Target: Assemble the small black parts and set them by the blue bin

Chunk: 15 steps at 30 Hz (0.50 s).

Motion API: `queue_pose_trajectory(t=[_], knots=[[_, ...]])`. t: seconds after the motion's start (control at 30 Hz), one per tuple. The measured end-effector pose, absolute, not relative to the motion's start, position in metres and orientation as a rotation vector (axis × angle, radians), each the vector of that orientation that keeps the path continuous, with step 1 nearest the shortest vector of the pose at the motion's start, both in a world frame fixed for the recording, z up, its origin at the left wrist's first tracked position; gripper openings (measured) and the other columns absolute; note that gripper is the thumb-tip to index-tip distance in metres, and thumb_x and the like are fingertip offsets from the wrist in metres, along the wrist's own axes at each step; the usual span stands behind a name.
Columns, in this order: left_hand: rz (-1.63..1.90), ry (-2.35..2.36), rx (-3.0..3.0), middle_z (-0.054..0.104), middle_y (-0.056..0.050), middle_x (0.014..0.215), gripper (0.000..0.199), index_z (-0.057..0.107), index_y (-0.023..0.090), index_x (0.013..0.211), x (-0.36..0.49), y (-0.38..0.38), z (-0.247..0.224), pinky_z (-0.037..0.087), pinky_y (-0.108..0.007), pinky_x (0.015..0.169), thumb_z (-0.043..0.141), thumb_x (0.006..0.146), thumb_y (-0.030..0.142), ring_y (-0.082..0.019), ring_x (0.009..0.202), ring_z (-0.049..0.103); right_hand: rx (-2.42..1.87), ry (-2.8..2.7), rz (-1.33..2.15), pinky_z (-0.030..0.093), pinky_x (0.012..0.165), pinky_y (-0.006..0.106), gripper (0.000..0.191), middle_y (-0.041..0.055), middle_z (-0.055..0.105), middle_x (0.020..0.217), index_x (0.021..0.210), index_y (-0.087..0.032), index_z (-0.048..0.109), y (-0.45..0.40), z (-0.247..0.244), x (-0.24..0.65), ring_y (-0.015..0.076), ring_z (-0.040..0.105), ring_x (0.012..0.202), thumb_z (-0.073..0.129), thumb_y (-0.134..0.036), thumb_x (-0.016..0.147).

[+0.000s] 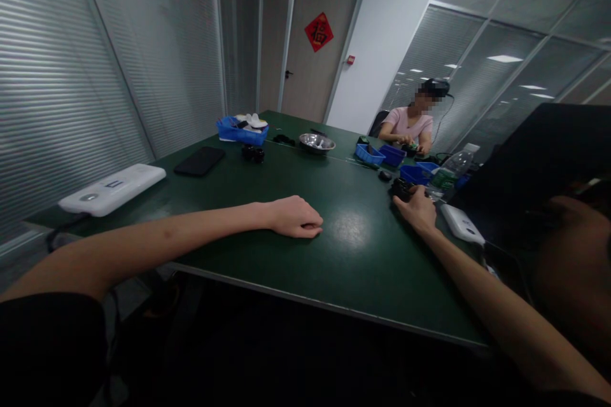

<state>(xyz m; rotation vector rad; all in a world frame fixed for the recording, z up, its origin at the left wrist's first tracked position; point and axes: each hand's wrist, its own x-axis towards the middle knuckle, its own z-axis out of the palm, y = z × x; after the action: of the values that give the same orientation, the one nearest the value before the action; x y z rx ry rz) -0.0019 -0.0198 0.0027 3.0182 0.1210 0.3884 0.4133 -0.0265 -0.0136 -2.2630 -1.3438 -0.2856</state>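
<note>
My left hand (pixel 294 216) lies on the green table (pixel 267 254) with its fingers curled in and the thumb near them. Nothing shows in it. Off to the right, my right hand (pixel 418 208) is closed on a small black lumpy object (pixel 401 189) that sits on the tabletop; its kind is hard to make out, and the fingers cover part of it. A small black rounded piece (pixel 384 175) lies just beyond it. Beside the right hand are a clear plastic bottle (pixel 449 173) and a white power bank (pixel 462 224).
Farther back stand a steel bowl (pixel 317 144), a filled blue basket (pixel 242 132) and small blue bins (pixel 369 154). At left lie a black phone-like slab (pixel 199 161), black round parts (pixel 252 152) and a white device (pixel 113 189). One person (pixel 411 122) sits opposite; another's blurred arm (pixel 577 248) is close at right.
</note>
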Motion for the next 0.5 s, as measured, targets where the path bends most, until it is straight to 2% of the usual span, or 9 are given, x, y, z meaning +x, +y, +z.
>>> queue_pose_trajectory(t=[0.13, 0.27, 0.4, 0.5], knots=[[0.427, 0.165, 2.976, 0.057, 0.002, 0.064, 0.032, 0.053, 0.017, 0.068, -0.002, -0.018, -0.001, 0.034, -0.026, 0.059, 0.051, 0.098, 0.03, -0.011, 0.056, 0.05, -2.199, -1.323, -0.274, 0.05, 0.078, 0.046, 0.063, 0.0181, 0.071, 0.098, 0.125, -0.014, 0.054, -0.027, -0.013, 0.409, 0.0375, 0.068, 0.09, 0.067, -0.056, 0.079], [0.571, 0.418, 2.828, 0.058, 0.001, 0.066, 0.034, 0.06, 0.016, 0.073, -0.003, -0.01, -0.004, 0.036, -0.025, 0.062, 0.049, 0.1, 0.034, -0.012, 0.06, 0.053, -2.041, -1.331, -0.279, 0.051, 0.082, 0.044, 0.058, 0.0161, 0.072, 0.102, 0.121, -0.018, 0.053, -0.029, -0.009, 0.394, 0.0341, 0.069, 0.091, 0.069, -0.054, 0.078], [0.703, 0.683, 2.565, 0.067, -0.002, 0.082, 0.031, 0.069, 0.016, 0.093, -0.004, -0.003, -0.001, 0.039, -0.026, 0.065, 0.049, 0.101, 0.038, -0.013, 0.068, 0.057, -1.767, -1.458, -0.063, 0.052, 0.086, 0.041, 0.055, 0.0119, 0.073, 0.1, 0.115, -0.02, 0.052, -0.032, -0.006, 0.361, 0.0286, 0.07, 0.091, 0.073, -0.054, 0.076], [0.742, 0.749, 2.446, 0.068, -0.004, 0.094, 0.03, 0.069, 0.015, 0.109, -0.005, 0.0, 0.002, 0.042, -0.026, 0.068, 0.054, 0.098, 0.039, -0.014, 0.073, 0.059, -1.635, -1.526, 0.178, 0.052, 0.084, 0.04, 0.052, 0.0073, 0.074, 0.098, 0.109, -0.023, 0.052, -0.039, -0.006, 0.324, 0.0263, 0.07, 0.088, 0.075, -0.056, 0.075]])
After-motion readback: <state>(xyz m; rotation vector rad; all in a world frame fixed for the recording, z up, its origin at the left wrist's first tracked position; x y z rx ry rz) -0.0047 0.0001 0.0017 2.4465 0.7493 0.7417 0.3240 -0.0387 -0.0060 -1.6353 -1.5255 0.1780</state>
